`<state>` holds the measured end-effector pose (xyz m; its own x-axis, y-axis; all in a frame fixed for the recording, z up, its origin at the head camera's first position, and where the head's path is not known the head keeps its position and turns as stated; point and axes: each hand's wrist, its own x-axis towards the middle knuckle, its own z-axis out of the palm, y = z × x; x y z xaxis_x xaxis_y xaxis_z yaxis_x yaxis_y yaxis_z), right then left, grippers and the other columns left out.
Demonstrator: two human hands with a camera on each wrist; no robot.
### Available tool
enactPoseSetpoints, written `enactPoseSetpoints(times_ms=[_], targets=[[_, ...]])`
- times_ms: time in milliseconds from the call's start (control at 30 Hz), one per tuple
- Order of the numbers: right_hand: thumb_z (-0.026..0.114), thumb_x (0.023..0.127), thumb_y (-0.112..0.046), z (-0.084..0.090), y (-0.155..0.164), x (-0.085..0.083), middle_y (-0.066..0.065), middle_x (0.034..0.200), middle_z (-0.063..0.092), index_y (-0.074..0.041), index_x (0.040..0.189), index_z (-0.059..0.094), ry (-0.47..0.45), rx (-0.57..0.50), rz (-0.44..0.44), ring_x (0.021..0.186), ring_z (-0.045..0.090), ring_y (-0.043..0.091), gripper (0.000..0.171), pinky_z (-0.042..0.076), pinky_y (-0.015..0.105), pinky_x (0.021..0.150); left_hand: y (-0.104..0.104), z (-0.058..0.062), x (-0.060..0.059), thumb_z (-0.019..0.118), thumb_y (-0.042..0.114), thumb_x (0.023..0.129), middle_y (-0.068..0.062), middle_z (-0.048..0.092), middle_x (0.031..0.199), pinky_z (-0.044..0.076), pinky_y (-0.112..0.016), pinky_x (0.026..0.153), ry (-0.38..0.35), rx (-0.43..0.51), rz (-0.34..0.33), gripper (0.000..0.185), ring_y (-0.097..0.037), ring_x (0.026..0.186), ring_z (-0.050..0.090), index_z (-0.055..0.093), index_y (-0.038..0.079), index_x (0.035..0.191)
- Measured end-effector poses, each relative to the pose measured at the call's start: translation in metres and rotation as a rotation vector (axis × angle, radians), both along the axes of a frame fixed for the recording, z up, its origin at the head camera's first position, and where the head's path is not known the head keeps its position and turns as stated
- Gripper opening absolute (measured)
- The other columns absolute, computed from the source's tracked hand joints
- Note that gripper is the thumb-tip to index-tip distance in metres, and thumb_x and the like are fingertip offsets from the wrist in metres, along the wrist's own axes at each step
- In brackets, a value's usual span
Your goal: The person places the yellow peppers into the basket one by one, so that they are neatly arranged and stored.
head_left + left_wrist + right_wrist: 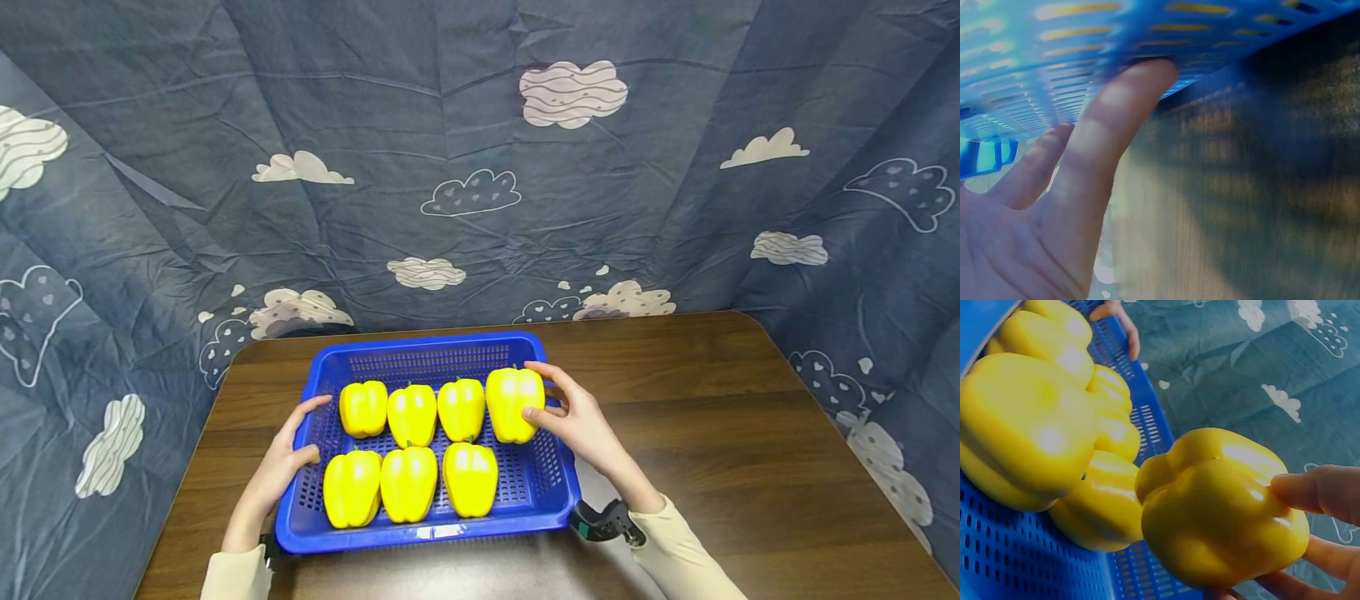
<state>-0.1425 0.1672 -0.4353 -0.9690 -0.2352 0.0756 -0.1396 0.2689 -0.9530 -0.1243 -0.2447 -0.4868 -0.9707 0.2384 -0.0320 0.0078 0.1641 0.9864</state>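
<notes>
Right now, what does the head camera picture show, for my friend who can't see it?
A right hand holds a yellow pepper over a blue basket with six more yellow peppers inside. The left hand grips the basket's left rim, on a brown table before a cloud-print curtain.

Seven glossy yellow peppers (411,442), some with small green stems, fill a bright blue slotted basket (551,492) on a dark brown wood-grain table (750,433). Beyond hangs a slate-blue cloth (420,125) printed with white and outlined clouds. Cream sleeves (678,554) show nearest.
</notes>
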Motion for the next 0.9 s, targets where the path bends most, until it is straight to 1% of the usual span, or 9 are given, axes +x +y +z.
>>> enactPoseSetpoints(times_ms=[167, 367, 500, 567, 667, 800, 900], targets=[[0.071, 0.081, -0.004, -0.001, -0.006, 0.002, 0.023, 0.133, 0.048, -0.002, 0.135, 0.049, 0.062, 0.103, 0.007, 0.107, 0.058, 0.038, 0.058, 0.051, 0.04, 0.082, 0.001, 0.0, 0.0, 0.041, -0.011, 0.08, -0.025, 0.021, 0.149, 0.046, -0.041, 0.084, -0.003, -0.003, 0.002, 0.07, -0.045, 0.118, 0.038, 0.026, 0.008, 0.146], [0.072, 0.08, -0.004, 0.0, -0.013, 0.002, 0.02, 0.129, 0.053, -0.001, 0.132, 0.052, 0.119, 0.282, 0.044, 0.106, 0.058, 0.033, 0.056, 0.05, 0.042, 0.084, 0.0, -0.001, -0.001, 0.041, -0.01, 0.08, -0.024, 0.021, 0.149, 0.046, -0.041, 0.084, -0.016, -0.013, 0.008, 0.07, -0.045, 0.118, 0.038, 0.027, 0.01, 0.146], [0.072, 0.079, -0.006, 0.001, -0.015, 0.002, 0.018, 0.126, 0.055, 0.0, 0.131, 0.053, 0.163, 0.364, 0.057, 0.104, 0.057, 0.03, 0.056, 0.049, 0.043, 0.085, 0.0, -0.001, -0.001, 0.04, -0.009, 0.08, -0.023, 0.021, 0.149, 0.046, -0.04, 0.084, -0.029, -0.01, 0.009, 0.071, -0.045, 0.118, 0.038, 0.027, 0.011, 0.146], [0.073, 0.078, -0.006, 0.001, -0.016, 0.001, 0.017, 0.124, 0.055, 0.001, 0.129, 0.054, 0.188, 0.402, 0.055, 0.103, 0.056, 0.029, 0.056, 0.048, 0.043, 0.086, 0.0, -0.001, 0.0, 0.04, -0.009, 0.08, -0.024, 0.022, 0.148, 0.046, -0.041, 0.084, -0.024, -0.01, 0.006, 0.07, -0.045, 0.117, 0.038, 0.027, 0.01, 0.146], [0.073, 0.077, -0.005, 0.0, -0.018, 0.001, 0.016, 0.121, 0.055, 0.003, 0.123, 0.058, 0.242, 0.469, 0.048, 0.103, 0.055, 0.03, 0.05, 0.047, 0.045, 0.087, 0.0, 0.001, 0.0, 0.041, -0.01, 0.081, -0.026, 0.022, 0.148, 0.046, -0.043, 0.084, -0.016, -0.005, 0.0, 0.07, -0.045, 0.117, 0.039, 0.026, 0.009, 0.146], [0.071, 0.077, -0.001, -0.001, -0.019, 0.0, 0.017, 0.118, 0.057, 0.005, 0.117, 0.061, 0.283, 0.523, 0.048, 0.105, 0.056, 0.032, 0.042, 0.046, 0.045, 0.09, 0.0, 0.001, 0.001, 0.041, -0.01, 0.081, -0.026, 0.021, 0.148, 0.046, -0.044, 0.084, -0.014, 0.0, -0.003, 0.07, -0.046, 0.117, 0.039, 0.026, 0.009, 0.146], [0.07, 0.077, 0.002, -0.002, -0.019, 0.0, 0.018, 0.118, 0.057, 0.006, 0.117, 0.061, 0.282, 0.51, 0.054, 0.105, 0.057, 0.033, 0.041, 0.047, 0.045, 0.089, 0.0, 0.001, 0.001, 0.041, -0.01, 0.081, -0.025, 0.021, 0.149, 0.046, -0.043, 0.084, -0.013, -0.005, -0.003, 0.07, -0.045, 0.117, 0.039, 0.026, 0.01, 0.146]])
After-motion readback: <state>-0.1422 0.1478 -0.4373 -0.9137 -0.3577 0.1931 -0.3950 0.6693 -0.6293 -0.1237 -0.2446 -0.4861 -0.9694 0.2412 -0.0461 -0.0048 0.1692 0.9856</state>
